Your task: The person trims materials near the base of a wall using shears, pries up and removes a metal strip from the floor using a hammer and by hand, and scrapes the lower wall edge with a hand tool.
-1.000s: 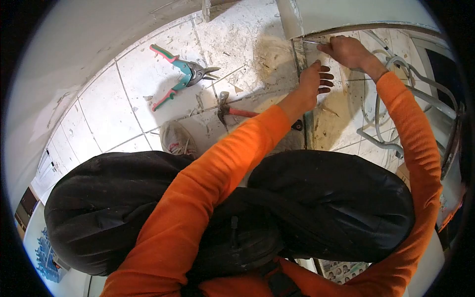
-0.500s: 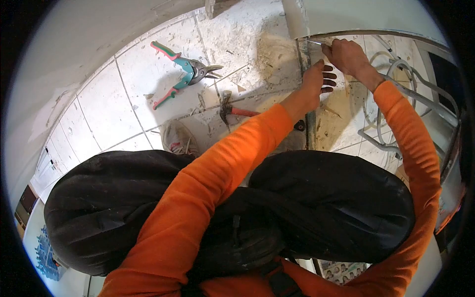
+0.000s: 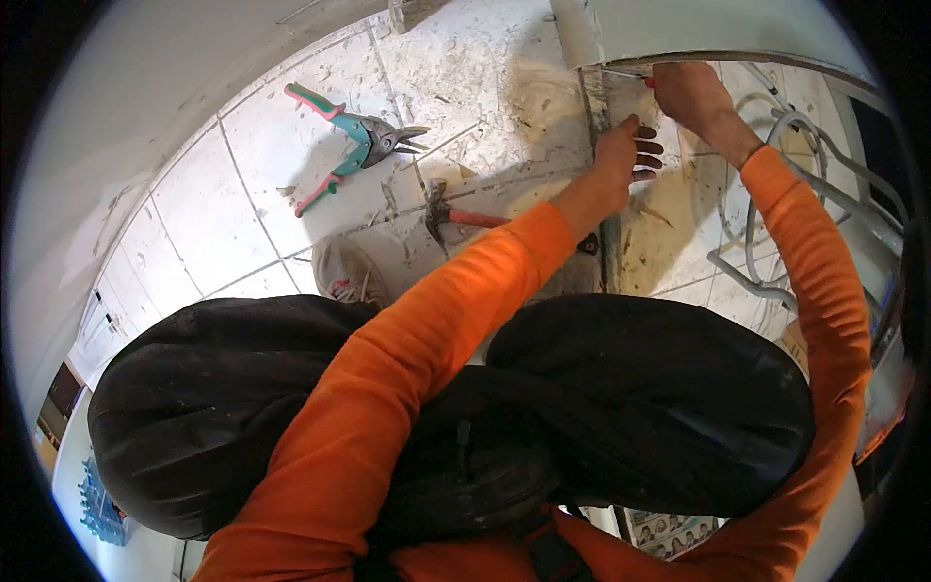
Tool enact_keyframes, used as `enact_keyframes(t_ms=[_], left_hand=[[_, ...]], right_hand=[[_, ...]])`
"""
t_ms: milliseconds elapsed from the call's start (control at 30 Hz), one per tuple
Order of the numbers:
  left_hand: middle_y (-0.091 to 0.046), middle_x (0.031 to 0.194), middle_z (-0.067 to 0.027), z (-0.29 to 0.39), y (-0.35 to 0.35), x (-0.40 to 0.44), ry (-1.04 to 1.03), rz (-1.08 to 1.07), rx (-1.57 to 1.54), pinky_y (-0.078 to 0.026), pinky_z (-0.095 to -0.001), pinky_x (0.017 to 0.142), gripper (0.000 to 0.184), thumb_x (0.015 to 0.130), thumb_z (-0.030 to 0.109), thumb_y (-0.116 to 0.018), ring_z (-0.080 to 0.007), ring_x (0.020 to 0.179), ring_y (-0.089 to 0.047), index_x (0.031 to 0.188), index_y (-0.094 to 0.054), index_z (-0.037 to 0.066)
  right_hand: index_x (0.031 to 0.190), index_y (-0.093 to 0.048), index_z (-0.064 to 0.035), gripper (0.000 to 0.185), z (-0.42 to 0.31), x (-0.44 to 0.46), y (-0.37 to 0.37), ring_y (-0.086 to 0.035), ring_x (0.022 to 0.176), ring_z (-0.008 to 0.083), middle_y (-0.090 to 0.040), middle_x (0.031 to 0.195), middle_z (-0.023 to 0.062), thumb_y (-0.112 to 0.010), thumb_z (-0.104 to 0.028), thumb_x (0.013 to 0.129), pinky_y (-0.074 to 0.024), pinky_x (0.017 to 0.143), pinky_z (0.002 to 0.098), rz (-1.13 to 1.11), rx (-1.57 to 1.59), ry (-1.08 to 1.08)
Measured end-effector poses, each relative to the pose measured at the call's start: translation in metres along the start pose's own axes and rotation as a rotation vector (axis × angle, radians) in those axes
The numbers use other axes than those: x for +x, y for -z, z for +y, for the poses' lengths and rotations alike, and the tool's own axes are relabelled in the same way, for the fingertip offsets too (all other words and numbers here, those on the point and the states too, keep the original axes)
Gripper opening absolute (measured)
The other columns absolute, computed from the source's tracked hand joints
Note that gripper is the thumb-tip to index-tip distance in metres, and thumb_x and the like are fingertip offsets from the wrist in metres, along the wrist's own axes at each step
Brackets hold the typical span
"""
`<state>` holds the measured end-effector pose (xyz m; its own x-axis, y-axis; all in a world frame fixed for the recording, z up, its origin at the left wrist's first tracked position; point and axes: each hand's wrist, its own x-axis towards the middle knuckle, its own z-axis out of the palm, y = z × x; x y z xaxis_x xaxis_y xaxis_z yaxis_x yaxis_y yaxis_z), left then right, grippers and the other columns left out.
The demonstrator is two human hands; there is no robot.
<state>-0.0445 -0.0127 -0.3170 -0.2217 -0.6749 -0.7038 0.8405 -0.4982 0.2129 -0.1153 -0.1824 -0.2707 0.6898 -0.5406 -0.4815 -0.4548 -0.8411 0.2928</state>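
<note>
My right hand (image 3: 690, 99) is wrapped round a screwdriver (image 3: 650, 82). A bit of its red handle shows beside the fingers. Its thin metal shaft points left, along the lower edge of the wall panel (image 3: 669, 29); I cannot see clearly what the tip touches. Below it, my left hand (image 3: 619, 160) is open with its fingers apart, over the dusty strip at the doorway, holding nothing. A hammer (image 3: 475, 219) with a red handle lies on the floor under my left forearm, partly hidden.
Tin snips (image 3: 359, 141) with green and pink handles lie spread on the tiled floor (image 3: 194, 218). Dust and rubble (image 3: 485, 78) cover the tiles behind them. Grey hose or tubing (image 3: 752, 228) coils at the right, and my shoe (image 3: 344, 272) stands near the hammer.
My right hand has moved slightly up and to the right with the screwdriver, and its red handle now shows. The left hand has stayed nearly in place.
</note>
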Motion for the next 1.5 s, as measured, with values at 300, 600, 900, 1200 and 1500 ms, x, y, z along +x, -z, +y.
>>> enact_keyframes(t_ms=[300, 600, 900, 1200, 1500], left_hand=[[-0.068, 0.103, -0.0107, -0.003, 0.001, 0.004, 0.001, 0.002, 0.002, -0.051, -0.0411, 0.085, 0.044, 0.114, 0.04, -0.038, -0.0238, 0.091, -0.064, 0.122, -0.063, 0.004], [-0.069, 0.101, -0.0091, -0.003, -0.001, -0.009, -0.025, -0.014, 0.006, -0.052, -0.0407, 0.083, 0.044, 0.113, 0.041, -0.039, -0.0222, 0.088, -0.064, 0.121, -0.063, 0.005], [-0.068, 0.101, -0.0089, -0.001, -0.004, -0.026, -0.064, -0.062, 0.028, -0.051, -0.04, 0.083, 0.044, 0.113, 0.042, -0.039, -0.0211, 0.088, -0.063, 0.121, -0.062, 0.005], [-0.068, 0.103, -0.0078, 0.007, 0.003, -0.029, -0.039, -0.063, 0.021, -0.051, -0.0391, 0.084, 0.044, 0.114, 0.042, -0.039, -0.0202, 0.09, -0.063, 0.122, -0.063, 0.006], [-0.071, 0.101, -0.0056, 0.001, -0.005, -0.021, -0.022, -0.056, 0.001, -0.05, -0.0373, 0.083, 0.039, 0.114, 0.04, -0.038, -0.0174, 0.087, -0.063, 0.115, -0.064, 0.01]], right_hand=[[0.099, -0.073, 0.0027, 0.023, 0.029, 0.017, -0.023, -0.075, 0.094, 0.0432, -0.075, 0.098, 0.0264, -0.068, -0.019, 0.093, -0.061, 0.085, 0.052, -0.103, 0.149, 0.031], [0.101, -0.071, 0.0046, 0.031, 0.024, 0.005, -0.037, -0.073, 0.098, 0.045, -0.074, 0.097, 0.0284, -0.071, -0.025, 0.092, -0.0583, 0.089, 0.052, -0.158, 0.461, -0.053], [0.097, -0.073, 0.0002, 0.023, 0.001, -0.019, -0.004, -0.075, 0.093, 0.0414, -0.075, 0.095, 0.026, -0.072, -0.022, 0.09, -0.0593, 0.085, 0.0514, 0.032, 0.14, -0.041], [0.104, -0.068, 0.0043, 0.043, 0.027, 0.004, -0.031, -0.072, 0.091, 0.0432, -0.072, 0.102, 0.0255, -0.073, -0.037, 0.096, -0.0566, 0.082, 0.0488, -0.3, 0.593, -0.029], [0.101, -0.063, -0.0033, 0.021, -0.001, -0.029, -0.048, -0.05, 0.054, 0.0123, -0.056, 0.073, -0.0013, -0.067, -0.023, 0.099, -0.0427, 0.048, 0.0309, -0.568, 1.474, -0.246]])
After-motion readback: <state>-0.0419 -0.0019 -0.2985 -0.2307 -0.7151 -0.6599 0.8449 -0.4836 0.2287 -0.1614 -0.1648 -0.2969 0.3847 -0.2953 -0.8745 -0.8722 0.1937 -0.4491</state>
